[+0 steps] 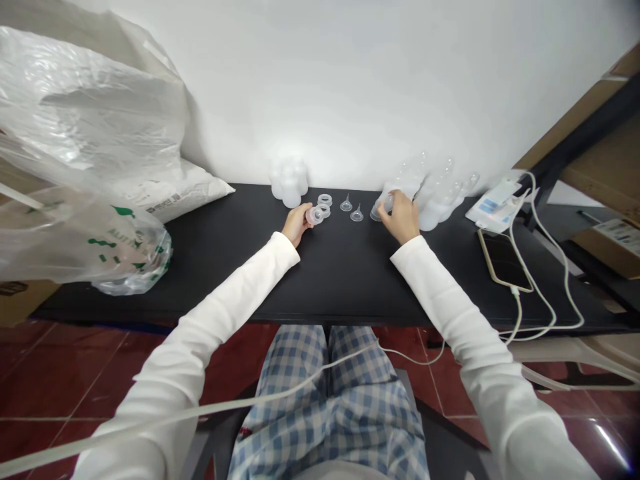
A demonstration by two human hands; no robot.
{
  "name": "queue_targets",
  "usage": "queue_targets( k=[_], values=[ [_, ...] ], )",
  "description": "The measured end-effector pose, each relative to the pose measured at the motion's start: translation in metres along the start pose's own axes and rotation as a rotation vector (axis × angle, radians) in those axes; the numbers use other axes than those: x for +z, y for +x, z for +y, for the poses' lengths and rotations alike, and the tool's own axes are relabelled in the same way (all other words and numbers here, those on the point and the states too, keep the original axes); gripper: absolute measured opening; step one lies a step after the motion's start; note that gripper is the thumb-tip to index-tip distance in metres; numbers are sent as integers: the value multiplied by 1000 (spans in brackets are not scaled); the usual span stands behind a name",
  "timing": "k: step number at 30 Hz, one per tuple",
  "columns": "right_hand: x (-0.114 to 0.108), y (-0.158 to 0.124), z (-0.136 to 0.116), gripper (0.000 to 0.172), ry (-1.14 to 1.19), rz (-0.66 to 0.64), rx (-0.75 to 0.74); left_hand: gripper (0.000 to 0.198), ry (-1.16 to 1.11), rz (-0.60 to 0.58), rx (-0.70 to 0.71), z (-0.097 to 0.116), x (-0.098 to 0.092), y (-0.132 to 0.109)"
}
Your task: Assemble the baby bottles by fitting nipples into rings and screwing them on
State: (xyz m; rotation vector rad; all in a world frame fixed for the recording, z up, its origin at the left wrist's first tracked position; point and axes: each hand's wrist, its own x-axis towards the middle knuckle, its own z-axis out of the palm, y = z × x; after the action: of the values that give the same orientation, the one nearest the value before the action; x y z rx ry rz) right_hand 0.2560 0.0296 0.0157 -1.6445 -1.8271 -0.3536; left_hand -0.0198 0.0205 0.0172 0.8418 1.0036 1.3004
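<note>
My left hand point(297, 225) pinches a translucent plastic ring point(315, 215) at its edge. Beside that piece lie two more translucent rings point(325, 199) on the black table. Two small clear pieces point(357, 215), each with a thin spike rising from a round base, stand between my hands. My right hand point(404, 219) has its thumb and fingers closed around a clear cup-shaped piece point(377, 212), partly hidden by the fingers. Just beyond it stand several whitish translucent pieces with clear narrow tips point(435, 197). A cluster of rounded white translucent pieces point(290, 181) stands near the wall, beyond my left hand.
A big white plastic bag point(95, 100) and a clear bag with green print point(125, 247) fill the left end. A phone point(505, 259) with a plugged-in cable point(555, 247) and a white-blue packet point(493, 207) lie right. Cardboard boxes point(607, 250) stand farther right. Another cable crosses my lap.
</note>
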Motion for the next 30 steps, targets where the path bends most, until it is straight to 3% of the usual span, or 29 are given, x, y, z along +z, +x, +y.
queue_targets(
  k=[5, 13, 20, 25, 28, 30],
  values=[
    [10, 0, 6, 36, -30, 25, -12, 27, 9, 4, -7, -1, 0, 1],
    [8, -1, 5, 28, -103, -12, -14, 26, 9, -2, -16, 0, 1, 0],
    [7, -7, -5, 48, -71, -27, -7, 25, 15, -25, -5, 0, -1, 0],
    [0, -8, -9, 53, -9, 103, -28, 27, 51, -45, 10, -1, -2, 1],
    [-7, -11, -19, 43, 83, 135, -128, 34, 151, -110, 78, -5, -2, 1],
    [-9, -15, -30, 34, 161, 54, -259, 41, 245, -173, 158, -8, -2, 0]
  ],
)
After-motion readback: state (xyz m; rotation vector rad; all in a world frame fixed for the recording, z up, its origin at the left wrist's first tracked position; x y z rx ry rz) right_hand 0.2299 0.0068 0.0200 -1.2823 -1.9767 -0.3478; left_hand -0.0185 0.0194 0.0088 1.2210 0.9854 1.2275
